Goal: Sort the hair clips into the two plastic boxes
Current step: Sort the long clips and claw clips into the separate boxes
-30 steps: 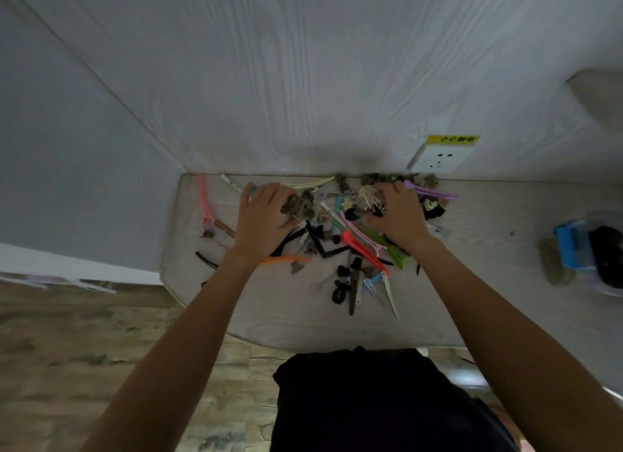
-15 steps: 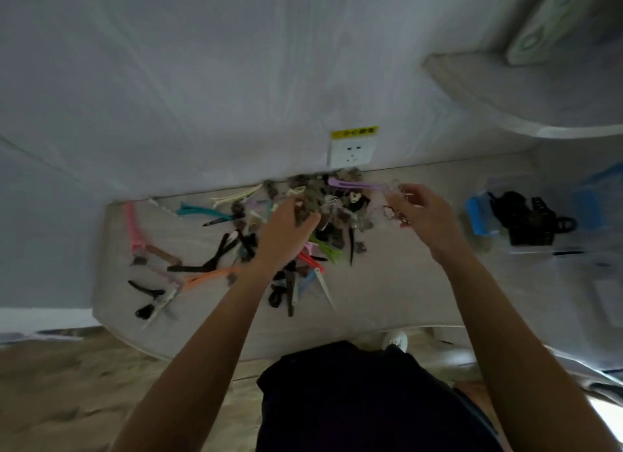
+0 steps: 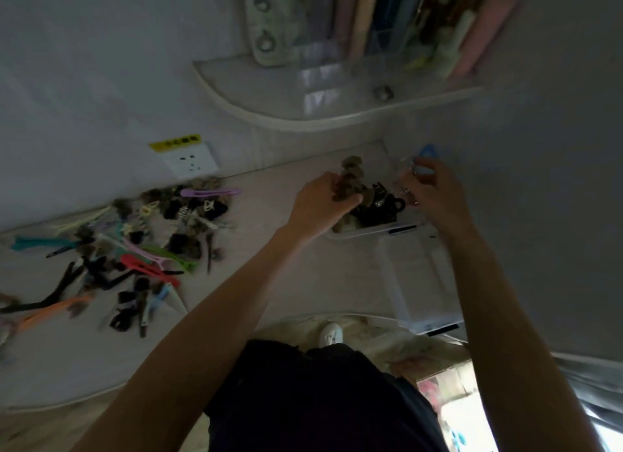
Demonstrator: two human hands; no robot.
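Over the far box (image 3: 372, 230), at the right end of the table (image 3: 303, 283), both hands are busy. The left hand (image 3: 320, 205) has its fingers curled round a bunch of brown furry clips (image 3: 350, 178), which stick up above its knuckles, held right above the box. The right hand (image 3: 435, 195) is just beyond, fingers bent; something small and shiny shows at the fingertips (image 3: 406, 190), likely a pale clip pinched there, though the blur keeps me from being sure what it is. A blue thing (image 3: 428, 153) sits behind that hand; I can't say what.

The box already has dark claw clips (image 3: 381, 209) heaped in it, so this looks like the drop-off step: a handful carried across and about to be let go. A second clear box (image 3: 421, 283) stands nearer the person, just beside the first, and looks bare inside as far as I can tell.

Most of the work seems still ahead. The pile (image 3: 141, 242) on the left of the table is large: long coloured clips, dark claws, more furry ones, all tangled together, well apart from the boxes.

Next, I'd think, the left hand needs only to loosen its fingers over the far box so the furry clips fall among the claws, not over the rim. The right hand's clip must go to whichever box suits its kind. Then both hands reach to the pile.
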